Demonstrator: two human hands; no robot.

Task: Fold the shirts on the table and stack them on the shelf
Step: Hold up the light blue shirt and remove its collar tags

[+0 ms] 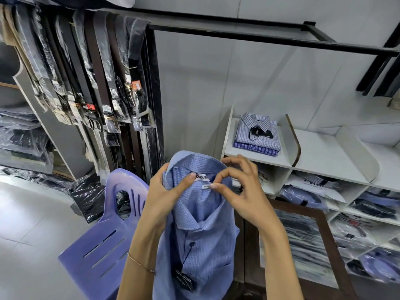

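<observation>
I hold a light blue checked shirt [201,239] up in front of me by its collar, and it hangs down buttoned with a dark tag near its lower front. My left hand [166,193] grips the collar's left side, thumb pressed by the neck label. My right hand [240,189] pinches the collar's right side at the label. Beyond, on the top of the white shelf [320,156], lies a small stack of folded checked shirts [257,135] with a black tag on top.
A purple plastic chair [101,241] stands at lower left. Belts in plastic hang on a black rack [104,83] at the left. A dark wooden table [324,219] lies at lower right. The shelf's lower compartments hold bagged shirts [368,215].
</observation>
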